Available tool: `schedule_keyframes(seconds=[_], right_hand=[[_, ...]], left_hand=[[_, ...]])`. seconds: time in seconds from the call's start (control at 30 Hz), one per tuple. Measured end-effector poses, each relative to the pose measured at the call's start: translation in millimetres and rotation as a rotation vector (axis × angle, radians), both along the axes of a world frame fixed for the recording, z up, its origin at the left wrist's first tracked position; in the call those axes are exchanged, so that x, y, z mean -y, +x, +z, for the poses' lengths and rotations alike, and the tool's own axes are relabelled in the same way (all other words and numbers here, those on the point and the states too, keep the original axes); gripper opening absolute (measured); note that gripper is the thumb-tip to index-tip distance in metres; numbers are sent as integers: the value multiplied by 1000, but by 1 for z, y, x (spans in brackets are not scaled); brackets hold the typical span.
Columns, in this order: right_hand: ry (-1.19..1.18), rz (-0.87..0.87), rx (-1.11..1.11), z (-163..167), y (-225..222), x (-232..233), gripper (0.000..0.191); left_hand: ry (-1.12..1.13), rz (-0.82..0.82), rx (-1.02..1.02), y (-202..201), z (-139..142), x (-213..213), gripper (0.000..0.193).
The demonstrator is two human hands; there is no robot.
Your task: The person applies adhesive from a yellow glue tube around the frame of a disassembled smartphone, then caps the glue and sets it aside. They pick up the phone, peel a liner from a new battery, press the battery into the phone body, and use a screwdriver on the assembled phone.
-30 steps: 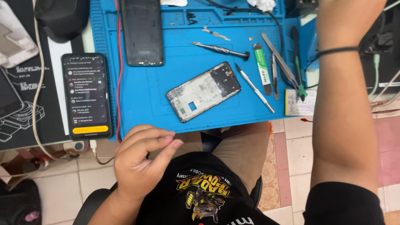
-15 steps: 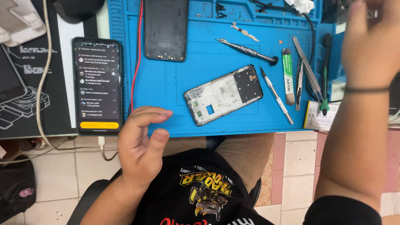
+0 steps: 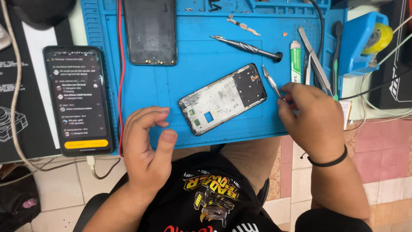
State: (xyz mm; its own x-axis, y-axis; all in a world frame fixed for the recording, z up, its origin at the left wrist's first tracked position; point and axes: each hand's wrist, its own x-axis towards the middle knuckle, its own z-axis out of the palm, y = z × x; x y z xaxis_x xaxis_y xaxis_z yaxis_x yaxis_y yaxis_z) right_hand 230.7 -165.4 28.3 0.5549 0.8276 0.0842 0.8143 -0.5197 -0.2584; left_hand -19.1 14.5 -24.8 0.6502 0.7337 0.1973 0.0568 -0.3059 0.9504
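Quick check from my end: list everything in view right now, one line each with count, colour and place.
Work mat: one, blue, centre.
Opened phone frame: one, black and silver, mid-mat, tilted.
Phone back cover: one, black, top of mat.
Lit phone: one, black, left of mat.
Screwdriver: one, dark, above the frame.
Thin tool: one, silver, at right hand's fingertips.
Green-white tube: one, right side of mat.
Tweezers: silver, right edge; count unclear.
Tape dispenser: one, blue, yellow roll, far right.
Red wire: one, mat's left edge.
Left hand: open, at mat's near edge.
Right hand: black wristband, pinching the thin tool.
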Motion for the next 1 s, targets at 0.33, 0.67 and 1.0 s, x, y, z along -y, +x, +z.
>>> schedule_keyframes(seconds=[0.33, 0.67, 1.0], right_hand=[[262, -376, -899, 3, 38, 29, 19], [502, 274, -1463, -6, 82, 49, 20], [521, -74, -1020, 4, 52, 18, 18]], left_hand=[[410, -13, -251, 31, 28, 13, 47], [493, -7, -377, 46, 18, 20, 51], [491, -11, -408, 46, 17, 22, 51]])
